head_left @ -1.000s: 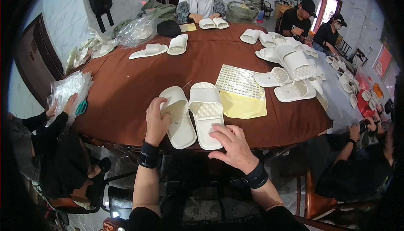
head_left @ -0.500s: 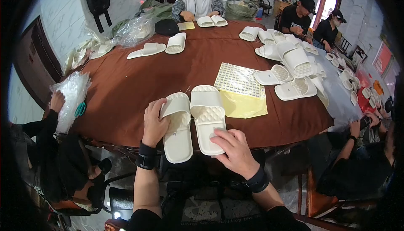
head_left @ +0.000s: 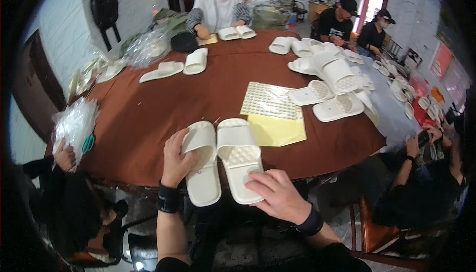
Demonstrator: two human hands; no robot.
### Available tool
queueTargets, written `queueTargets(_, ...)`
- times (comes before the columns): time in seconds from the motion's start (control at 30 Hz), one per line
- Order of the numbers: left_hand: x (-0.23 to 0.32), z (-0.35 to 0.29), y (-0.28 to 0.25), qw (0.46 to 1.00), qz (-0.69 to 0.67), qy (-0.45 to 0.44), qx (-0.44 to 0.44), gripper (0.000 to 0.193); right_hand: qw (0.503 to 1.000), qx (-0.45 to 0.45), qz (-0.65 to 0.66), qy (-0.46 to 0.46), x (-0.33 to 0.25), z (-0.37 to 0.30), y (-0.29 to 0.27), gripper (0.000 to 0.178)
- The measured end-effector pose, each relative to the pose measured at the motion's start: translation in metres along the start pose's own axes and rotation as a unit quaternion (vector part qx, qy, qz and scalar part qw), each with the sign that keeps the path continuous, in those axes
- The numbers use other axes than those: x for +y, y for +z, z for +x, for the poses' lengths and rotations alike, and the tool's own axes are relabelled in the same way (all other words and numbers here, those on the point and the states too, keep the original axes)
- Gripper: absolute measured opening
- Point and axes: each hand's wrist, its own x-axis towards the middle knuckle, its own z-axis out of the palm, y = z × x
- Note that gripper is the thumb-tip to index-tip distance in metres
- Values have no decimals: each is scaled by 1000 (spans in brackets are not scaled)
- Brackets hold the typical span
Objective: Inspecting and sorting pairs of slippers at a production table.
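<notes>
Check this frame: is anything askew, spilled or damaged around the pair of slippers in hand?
Nothing looks spilled or damaged. The left hand and right hand hold two white slippers side by side, heels overhanging the brown table edge. The yellow sheet lies flat beside them.

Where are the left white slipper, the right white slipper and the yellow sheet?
left white slipper (head_left: 204, 185): head view, on its heel end.
right white slipper (head_left: 237, 135): head view, on its strap.
yellow sheet (head_left: 277, 130): head view, on its bare middle.
</notes>
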Motion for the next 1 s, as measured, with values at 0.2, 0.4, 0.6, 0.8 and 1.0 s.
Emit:
queueTargets(0.2, 5, -3, -5, 999, -30, -29, 3, 58, 998, 67, 4, -4, -2, 5, -6, 51)
queueTargets(0.4, 8, -1, -1, 995, -79, -63, -1, 54, 986, 159, 47, -2, 3, 14, -21, 46)
queueTargets(0.6, -9, -10, -9, 999, -37, -26, 28, 51, 990, 124, 71, -11, -13, 21, 0, 43)
queueTargets(0.8, 1, 0, 4, 999, -20, 6, 27, 51, 997, 68, 21, -10, -8, 14, 14, 45)
queueTargets(1.0, 2, -5, -5, 1000, -5, -3, 22, 52, 1000, -6, -14, 11, -8, 17, 11, 51)
